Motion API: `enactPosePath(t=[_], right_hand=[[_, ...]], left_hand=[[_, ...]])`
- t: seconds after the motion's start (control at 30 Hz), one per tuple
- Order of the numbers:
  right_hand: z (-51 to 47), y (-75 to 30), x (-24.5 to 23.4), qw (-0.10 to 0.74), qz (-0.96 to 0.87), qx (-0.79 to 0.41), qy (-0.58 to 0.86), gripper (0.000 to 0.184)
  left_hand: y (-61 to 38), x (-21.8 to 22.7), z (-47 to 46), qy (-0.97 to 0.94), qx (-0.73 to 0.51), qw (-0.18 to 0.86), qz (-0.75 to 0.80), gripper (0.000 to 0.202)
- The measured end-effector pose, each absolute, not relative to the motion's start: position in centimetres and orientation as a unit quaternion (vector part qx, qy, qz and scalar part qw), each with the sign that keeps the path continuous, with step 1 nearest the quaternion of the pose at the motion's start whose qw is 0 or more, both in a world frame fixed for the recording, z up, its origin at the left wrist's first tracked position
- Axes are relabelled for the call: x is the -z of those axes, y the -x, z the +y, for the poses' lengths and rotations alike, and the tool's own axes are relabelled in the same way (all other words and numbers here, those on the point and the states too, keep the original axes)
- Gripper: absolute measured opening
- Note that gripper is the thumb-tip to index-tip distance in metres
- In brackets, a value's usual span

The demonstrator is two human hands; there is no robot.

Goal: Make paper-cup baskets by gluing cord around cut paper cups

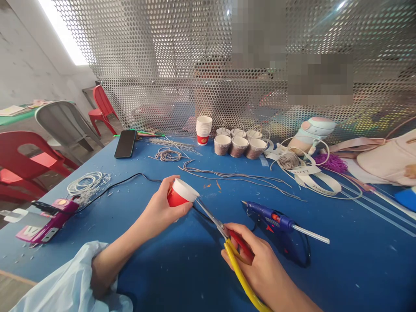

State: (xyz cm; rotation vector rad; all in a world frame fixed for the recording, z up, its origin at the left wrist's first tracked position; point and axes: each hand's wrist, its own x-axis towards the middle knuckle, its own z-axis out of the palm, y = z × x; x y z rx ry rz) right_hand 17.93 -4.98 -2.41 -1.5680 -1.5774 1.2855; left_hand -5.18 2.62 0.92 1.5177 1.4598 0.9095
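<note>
My left hand is wrapped round a red and white paper cup, which tilts with its open rim to the right. In my right hand is a pair of scissors with one yellow and one red handle. The tips of the blades reach the cup's rim; I cannot tell whether they cut into it. To the right of the scissors a blue glue gun lies on the table, a clear glue stick poking from its back end.
Behind stand a stack of paper cups and several cord-wrapped cups. Loose twine crosses the blue table. A phone, a purple power strip with a black cable, and white cord lie left; ribbon lies right.
</note>
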Motion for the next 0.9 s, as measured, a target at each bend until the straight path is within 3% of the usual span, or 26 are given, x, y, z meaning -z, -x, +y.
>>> enactPosePath(t=[0.27,0.9], right_hand=[[-4.9,-17.5,0.7,0.268,-0.571,-0.507,0.588,0.034],[-5.0,-17.4,0.3,0.239,-0.566,-0.527,0.587,0.027]], left_hand=[[4.9,-0.1,2.2,-0.665,-0.360,0.260,0.601,0.063],[4.6,1.0,1.6,-0.699,-0.364,0.141,0.599,0.067]])
